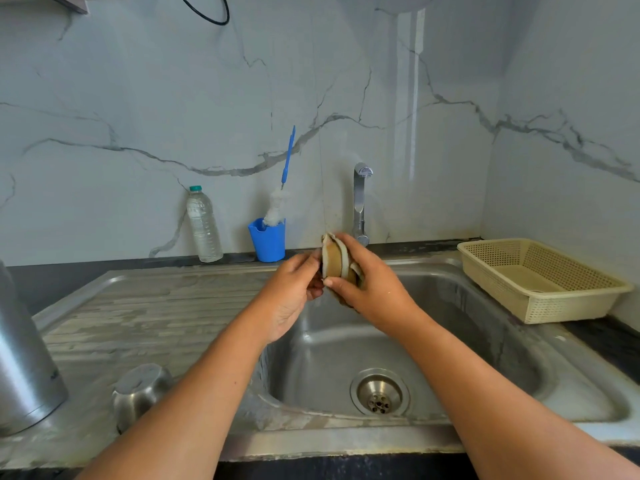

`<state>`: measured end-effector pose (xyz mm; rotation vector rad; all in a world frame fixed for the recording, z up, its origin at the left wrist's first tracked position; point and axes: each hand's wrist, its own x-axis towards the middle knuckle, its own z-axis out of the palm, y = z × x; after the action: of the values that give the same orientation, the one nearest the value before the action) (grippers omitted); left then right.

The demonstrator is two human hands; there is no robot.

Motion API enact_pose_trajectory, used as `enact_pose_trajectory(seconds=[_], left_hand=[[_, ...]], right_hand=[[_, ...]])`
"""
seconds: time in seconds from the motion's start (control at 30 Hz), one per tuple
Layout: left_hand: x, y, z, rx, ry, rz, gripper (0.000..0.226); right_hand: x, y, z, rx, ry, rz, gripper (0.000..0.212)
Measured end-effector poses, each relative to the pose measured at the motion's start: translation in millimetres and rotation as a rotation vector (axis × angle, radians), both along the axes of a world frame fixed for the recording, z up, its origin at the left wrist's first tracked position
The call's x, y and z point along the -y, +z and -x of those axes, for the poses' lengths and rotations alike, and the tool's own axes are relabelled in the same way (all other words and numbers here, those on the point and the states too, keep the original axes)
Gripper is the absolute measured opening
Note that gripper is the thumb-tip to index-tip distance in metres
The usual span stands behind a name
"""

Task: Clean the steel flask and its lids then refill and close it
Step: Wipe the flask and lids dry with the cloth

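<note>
Above the sink basin (485,358) my right hand (367,282) grips a tan and white folded sponge (334,263), thumb in front and fingers over the top. My left hand (294,292) meets it from the left, fingertips curled onto a small dark piece (317,284) that the sponge and fingers mostly hide. The steel flask body (24,362) stands at the far left edge of the draining board. A steel cup lid (140,388) lies mouth down on the board beside it.
The tap (361,202) stands behind my hands; no running water shows. A blue cup (268,240) holds a bottle brush (277,209), next to a plastic water bottle (204,226). A cream plastic basket (540,282) sits at the right of the sink.
</note>
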<state>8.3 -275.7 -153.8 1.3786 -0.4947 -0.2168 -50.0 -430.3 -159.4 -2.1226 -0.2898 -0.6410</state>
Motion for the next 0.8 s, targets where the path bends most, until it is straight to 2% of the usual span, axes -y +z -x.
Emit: enact_pose_trajectory(seconds=[0.07,0.17,0.27,0.4,0.47,0.53,0.7,0.8], left_hand=[[2.5,-0.1,2.2,-0.046,-0.035,-0.008,0.027],[0.9,-0.1,2.6,-0.082,-0.086,0.023,0.036],[2.2,-1.2,5.9,-0.056,-0.106,-0.010,0.034],[8.4,-7.4,8.0,-0.024,-0.095,-0.044,0.039],[11.3,-8.0,9.9,0.007,-0.073,-0.063,0.032],[12.9,-8.4,10.4,0.034,-0.056,-0.078,0.026],[7.4,-11.7,6.0,0.073,-0.033,-0.134,0.023],[3.2,-12.3,1.5,0.134,0.009,-0.195,0.021]], right_hand=[[-2.3,-0.3,1.5,0.024,-0.009,0.076,0.064],[-5.4,1.2,3.5,0.002,0.019,0.066,0.049],[-6.8,4.5,4.5,-0.063,0.015,-0.092,0.032],[-3.9,8.2,4.7,-0.114,0.001,-0.252,0.030],[-2.7,9.8,5.1,-0.152,-0.004,-0.348,0.028],[-2.8,11.6,6.5,-0.222,-0.001,-0.428,0.034],[-2.2,7.7,5.5,-0.434,0.013,-0.524,0.067],[-3.6,7.4,6.9,-0.512,0.091,-0.613,0.067]])
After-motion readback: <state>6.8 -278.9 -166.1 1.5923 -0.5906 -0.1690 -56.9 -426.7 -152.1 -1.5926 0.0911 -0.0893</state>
